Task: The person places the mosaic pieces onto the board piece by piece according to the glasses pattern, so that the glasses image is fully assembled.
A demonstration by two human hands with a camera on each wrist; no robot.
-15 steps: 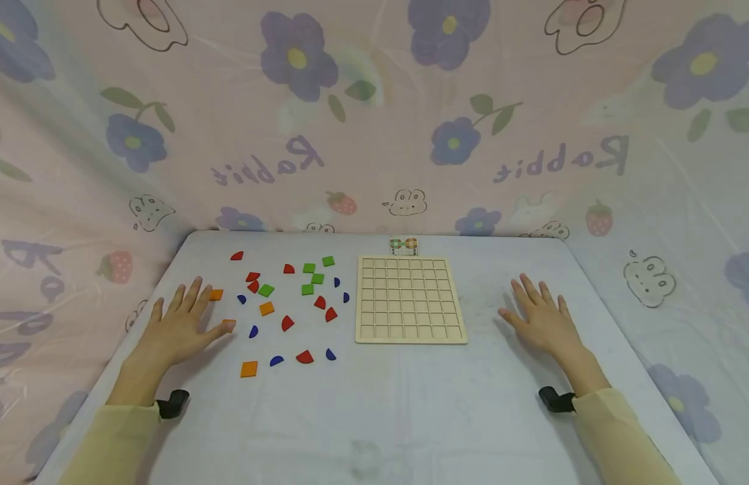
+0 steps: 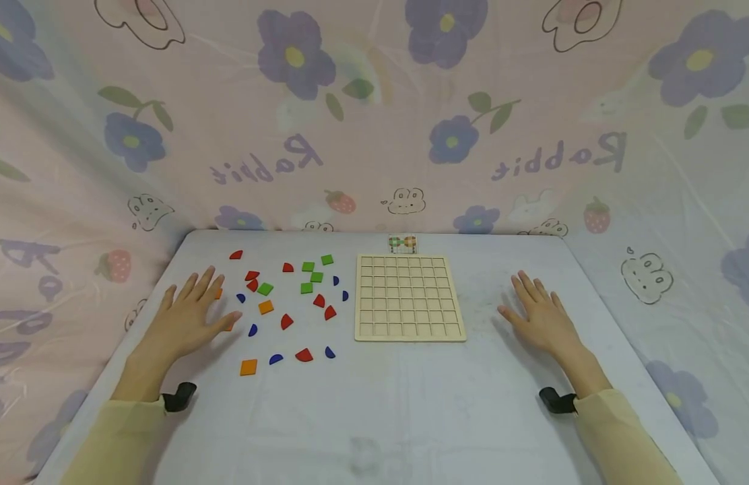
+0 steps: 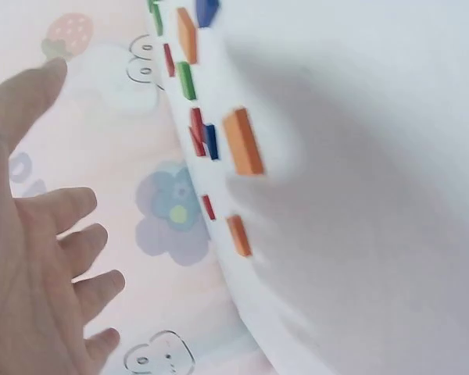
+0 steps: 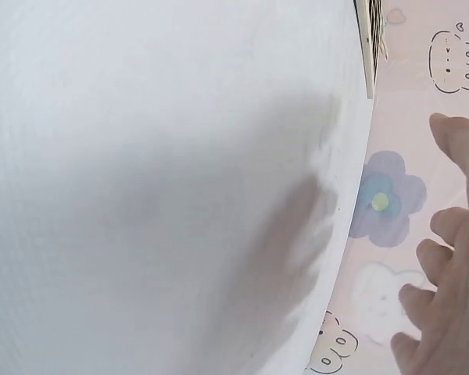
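My left hand [image 2: 182, 322] hovers over the left part of the table with its fingers spread, holding nothing. It partly hides two orange squares, one of them an orange piece [image 3: 243, 142] in the left wrist view. Around it lie red quarter-circles [image 2: 286, 322], blue half-circles [image 2: 252, 330], green squares [image 2: 306, 288] and more orange squares [image 2: 248, 367]. A pale wooden board [image 2: 409, 297] with a grid of square cells lies flat at the middle. To the right of the board, my right hand [image 2: 543, 323] is held above the table, fingers extended, with nothing in it.
A small card [image 2: 403, 244] with a coloured bow-shaped pattern lies just behind the board. The white table [image 2: 399, 411] is bordered at the back and sides by a printed curtain [image 2: 374, 121]. Each wrist wears a black camera mount [image 2: 180, 397].
My left hand has shifted slightly to the right and forward over the pieces. My right hand stays almost where it was. The pieces and board lie as before.
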